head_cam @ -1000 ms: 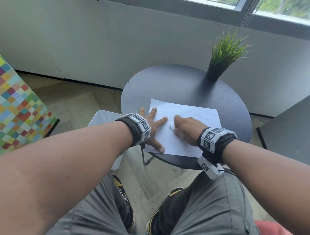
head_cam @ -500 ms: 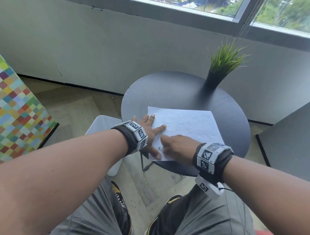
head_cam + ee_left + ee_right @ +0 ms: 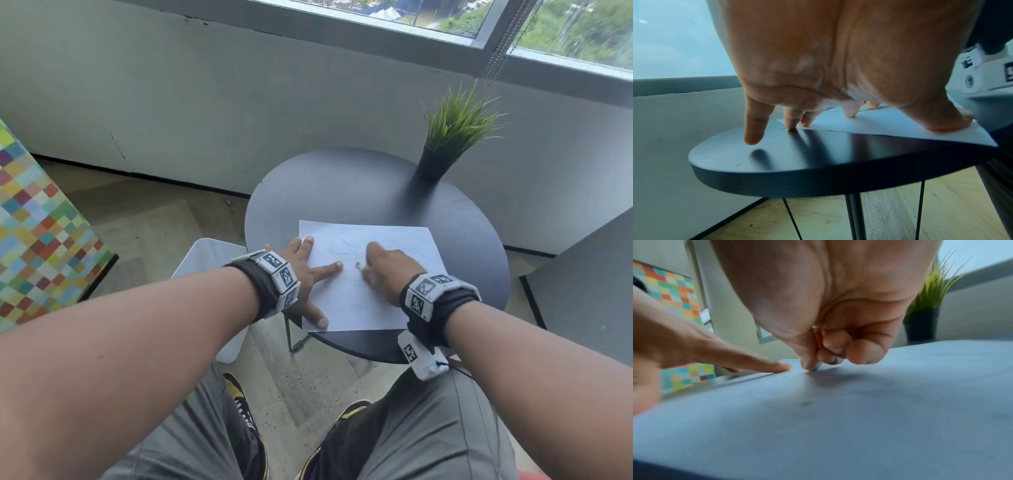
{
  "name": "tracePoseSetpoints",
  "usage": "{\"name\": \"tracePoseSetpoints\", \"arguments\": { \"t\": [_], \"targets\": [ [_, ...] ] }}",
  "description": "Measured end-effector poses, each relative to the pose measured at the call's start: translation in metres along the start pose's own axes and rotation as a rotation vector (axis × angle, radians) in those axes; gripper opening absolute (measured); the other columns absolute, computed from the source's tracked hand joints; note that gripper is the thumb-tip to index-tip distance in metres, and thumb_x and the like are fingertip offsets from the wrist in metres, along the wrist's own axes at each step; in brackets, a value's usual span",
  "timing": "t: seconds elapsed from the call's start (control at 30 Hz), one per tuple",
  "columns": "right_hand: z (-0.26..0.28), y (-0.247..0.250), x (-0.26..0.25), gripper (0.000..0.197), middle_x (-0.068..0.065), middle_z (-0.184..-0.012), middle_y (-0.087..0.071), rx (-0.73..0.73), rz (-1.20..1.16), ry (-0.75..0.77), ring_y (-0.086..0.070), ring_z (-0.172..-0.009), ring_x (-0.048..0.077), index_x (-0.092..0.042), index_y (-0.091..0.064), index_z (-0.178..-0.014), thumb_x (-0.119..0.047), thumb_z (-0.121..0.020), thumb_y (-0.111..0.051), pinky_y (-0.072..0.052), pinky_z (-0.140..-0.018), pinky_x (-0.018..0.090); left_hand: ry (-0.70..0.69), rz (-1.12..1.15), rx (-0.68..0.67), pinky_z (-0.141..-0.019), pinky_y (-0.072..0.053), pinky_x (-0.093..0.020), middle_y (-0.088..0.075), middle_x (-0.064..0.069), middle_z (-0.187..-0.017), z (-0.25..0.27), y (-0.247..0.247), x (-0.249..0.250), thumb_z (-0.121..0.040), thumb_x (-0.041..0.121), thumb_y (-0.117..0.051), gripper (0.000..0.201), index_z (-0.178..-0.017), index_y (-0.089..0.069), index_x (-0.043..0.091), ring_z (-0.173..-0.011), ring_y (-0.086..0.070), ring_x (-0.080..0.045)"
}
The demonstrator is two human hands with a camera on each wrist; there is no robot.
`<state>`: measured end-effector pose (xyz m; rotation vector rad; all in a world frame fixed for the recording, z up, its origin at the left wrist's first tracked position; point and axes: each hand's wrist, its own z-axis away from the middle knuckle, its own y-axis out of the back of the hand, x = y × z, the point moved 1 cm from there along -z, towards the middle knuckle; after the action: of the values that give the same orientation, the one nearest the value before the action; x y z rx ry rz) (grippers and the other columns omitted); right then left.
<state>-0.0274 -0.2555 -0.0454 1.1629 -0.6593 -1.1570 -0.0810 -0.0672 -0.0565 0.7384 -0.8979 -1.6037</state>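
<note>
Pinning plain white paper sheet at round black worktop's near edge, left hand lies flat. Right hand pinches white-tipped orange stub.

Potted grass plant stands on the round table, white stool beside it.

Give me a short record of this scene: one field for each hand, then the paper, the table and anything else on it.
left hand: spread, fingers straight, pressing the sheet's left edge
right hand: fingers curled, pinching a small tool
small tool: part orange, pale tip touching the sheet; pencil or eraser, cannot tell
sheet of paper: white, faint lines, flat; near left corner overhangs the table edge
round table: black
potted plant: black pot, far right of the table, apart from the sheet
</note>
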Motion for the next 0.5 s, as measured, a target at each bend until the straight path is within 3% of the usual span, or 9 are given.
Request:
{"name": "tracePoseSetpoints", "arguments": {
  "t": [0.07,0.2,0.27,0.37,0.43,0.5],
  "targets": [
    [0.003,0.002,0.003,0.023,0.016,-0.102,-0.062,0.005,-0.019,-0.025,-0.055,-0.087,0.034,-0.015,-0.039,-0.099,-0.037,-0.095,-0.041,-0.048,-0.079,0.041,0.007,-0.012,0.002,-0.113,-0.016,-0.071,0.019,-0.012,-0.165,0.000,0.000,0.000,-0.059,0.095,-0.054,0.116,-0.149,0.010,0.058,-0.153,0.010,-0.034],
    [0.035,-0.019,-0.017,0.027,0.011,-0.098,-0.061,-0.137,0.023,0.187,-0.054,-0.083,0.031,-0.019,-0.038,-0.100,-0.046,-0.096,-0.041,-0.047,-0.077,0.041,0.034,-0.022,0.038,-0.111,-0.018,-0.071,0.015,-0.012,-0.165,0.002,-0.001,0.003,-0.058,0.097,-0.051,0.118,-0.151,0.008,0.055,-0.152,0.005,-0.035],
    [0.036,-0.017,-0.006,0.029,0.011,-0.099,-0.060,-0.114,-0.012,0.126,-0.054,-0.085,0.030,-0.019,-0.040,-0.101,-0.048,-0.096,-0.041,-0.046,-0.080,0.041,0.046,-0.025,0.054,-0.112,-0.015,-0.072,0.015,-0.010,-0.165,0.004,-0.003,0.006,-0.059,0.098,-0.047,0.119,-0.153,0.006,0.050,-0.152,0.006,-0.036],
    [0.025,-0.004,0.028,0.031,0.010,-0.101,-0.062,-0.004,-0.071,-0.083,-0.056,-0.090,0.031,-0.018,-0.042,-0.100,-0.048,-0.095,-0.041,-0.047,-0.082,0.041,0.035,-0.061,0.088,-0.114,-0.016,-0.066,0.012,-0.006,-0.167,0.009,-0.005,0.016,-0.067,0.096,-0.041,0.118,-0.158,-0.002,0.031,-0.153,0.004,-0.031],
    [0.025,-0.001,0.040,0.027,0.006,-0.097,-0.062,0.055,-0.103,-0.107,-0.057,-0.087,0.028,-0.019,-0.043,-0.096,-0.046,-0.095,-0.044,-0.047,-0.078,0.038,0.023,-0.065,0.121,-0.112,-0.027,-0.059,-0.006,-0.007,-0.165,0.012,-0.006,0.021,-0.072,0.094,-0.037,0.113,-0.156,-0.015,0.023,-0.149,-0.015,-0.030],
    [0.026,-0.004,0.039,0.021,0.000,-0.097,-0.057,0.090,-0.146,-0.053,-0.054,-0.087,0.023,-0.021,-0.045,-0.092,-0.041,-0.095,-0.049,-0.044,-0.075,0.036,0.009,-0.069,0.163,-0.100,-0.037,-0.050,-0.032,-0.008,-0.151,0.015,-0.003,0.024,-0.077,0.090,-0.036,0.097,-0.146,-0.034,0.023,-0.134,-0.035,-0.030]
  ]
}}
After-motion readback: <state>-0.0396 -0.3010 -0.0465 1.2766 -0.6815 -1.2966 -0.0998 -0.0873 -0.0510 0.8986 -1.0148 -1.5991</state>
